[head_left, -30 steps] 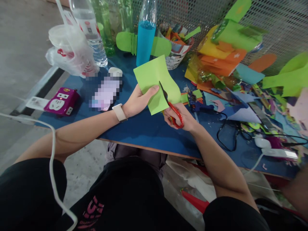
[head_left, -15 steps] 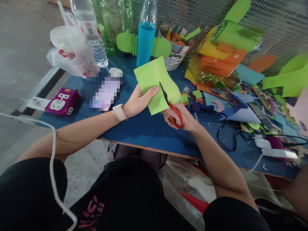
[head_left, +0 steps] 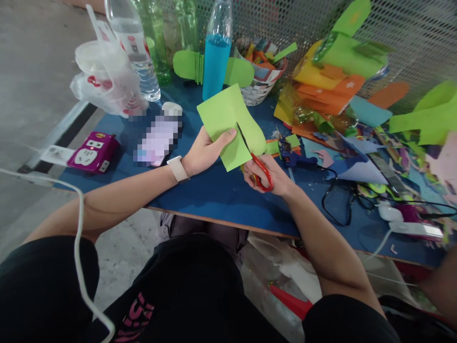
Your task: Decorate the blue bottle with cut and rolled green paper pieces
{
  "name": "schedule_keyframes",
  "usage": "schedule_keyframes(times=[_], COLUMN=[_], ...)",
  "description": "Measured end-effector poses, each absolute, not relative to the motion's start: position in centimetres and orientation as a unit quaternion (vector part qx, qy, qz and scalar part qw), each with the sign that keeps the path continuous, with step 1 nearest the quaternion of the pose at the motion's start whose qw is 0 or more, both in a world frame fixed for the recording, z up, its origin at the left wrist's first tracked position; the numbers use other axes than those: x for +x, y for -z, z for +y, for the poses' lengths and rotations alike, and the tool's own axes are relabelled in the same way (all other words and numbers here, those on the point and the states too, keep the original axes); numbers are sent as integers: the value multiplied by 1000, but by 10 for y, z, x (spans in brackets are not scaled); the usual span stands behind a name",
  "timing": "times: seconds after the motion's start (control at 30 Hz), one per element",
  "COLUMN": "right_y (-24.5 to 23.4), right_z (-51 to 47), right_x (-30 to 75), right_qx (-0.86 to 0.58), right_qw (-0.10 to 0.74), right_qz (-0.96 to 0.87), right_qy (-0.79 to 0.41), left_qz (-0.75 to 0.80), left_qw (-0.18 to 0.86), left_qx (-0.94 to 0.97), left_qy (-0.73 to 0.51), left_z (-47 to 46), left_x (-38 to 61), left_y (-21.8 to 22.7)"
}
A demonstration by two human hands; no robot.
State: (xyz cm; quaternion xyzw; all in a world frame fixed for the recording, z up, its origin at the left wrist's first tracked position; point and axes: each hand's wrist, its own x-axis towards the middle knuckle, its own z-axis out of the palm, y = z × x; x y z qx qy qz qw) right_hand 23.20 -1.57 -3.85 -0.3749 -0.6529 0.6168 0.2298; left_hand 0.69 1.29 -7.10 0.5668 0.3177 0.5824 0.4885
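Note:
A sheet of lime green paper (head_left: 232, 107) is pinched in my left hand (head_left: 205, 152), the thumb on top and the other fingers hidden beneath. My right hand (head_left: 267, 174) grips red-handled scissors (head_left: 263, 174). Their dark blades lie in a cut that runs from the near edge to about the middle of the sheet. Right of the cut, the paper curves away as a rounded flap. Both hands hold the work just above the blue table (head_left: 200, 195).
Behind the paper stand a bottle of blue liquid (head_left: 216, 62) and a basket (head_left: 262, 85) of paper scraps. A glue gun (head_left: 296, 155) and its black cord lie to the right, beside heaped coloured paper. On the left are a phone (head_left: 159, 138), a purple socket block (head_left: 93, 152) and a bagged cup (head_left: 107, 81).
The scissor blades have closed further along the cut, and the right flap has separated a little from the sheet. Both hands stay in nearly the same place.

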Motion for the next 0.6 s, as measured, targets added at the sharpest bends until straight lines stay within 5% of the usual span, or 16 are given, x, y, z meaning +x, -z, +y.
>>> schedule_keyframes(times=[0.6], right_y=[37], right_z=[-16], right_x=[230], right_qx=[-369], right_qw=[239], right_qz=[-645], right_qy=[-625], left_qz=[327], left_qw=[455], left_qx=[565], left_qy=[-606], left_z=[18], left_x=[3], left_y=[78])
